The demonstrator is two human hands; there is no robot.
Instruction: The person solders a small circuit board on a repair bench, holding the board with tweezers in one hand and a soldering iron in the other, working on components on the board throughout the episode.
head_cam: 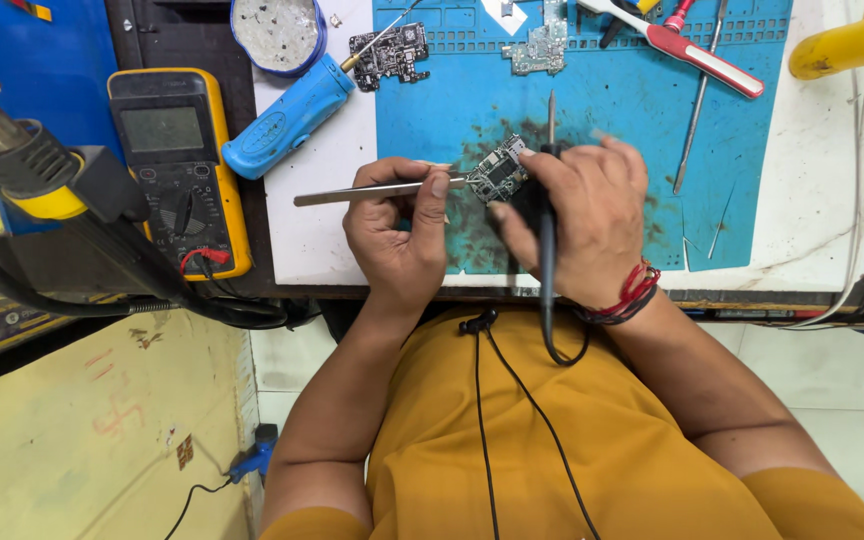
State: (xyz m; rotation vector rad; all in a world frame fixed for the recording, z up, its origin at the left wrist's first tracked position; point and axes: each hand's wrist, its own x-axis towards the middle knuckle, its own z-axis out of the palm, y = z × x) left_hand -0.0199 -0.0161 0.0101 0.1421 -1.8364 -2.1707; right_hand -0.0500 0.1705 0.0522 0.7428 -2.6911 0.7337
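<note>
Circuitry crowds the small circuit board [499,172], a dark rectangular piece packed with tiny silver and black parts, tilted and held above the stained middle of the blue work mat [592,110]. The right hand [584,222] pinches the board between thumb and fingertips while its fingers also close round a thin black soldering iron [548,215], whose tip points up and away from the person and whose cable loops down over the orange shirt. The left hand [397,235] is closed on a pair of silver tweezers [377,190], gripped between thumb and forefinger, with the points reaching the board's left edge and the blunt end sticking out to the left. Two more circuit boards [389,53] lie at the far edge of the mat. Beside the mat on the white desk [317,200] lies a blue cylindrical tool [287,117], and further left sits a yellow multimeter [177,165]. A red-handled tool [702,58] rests on the mat's far right.
</note>
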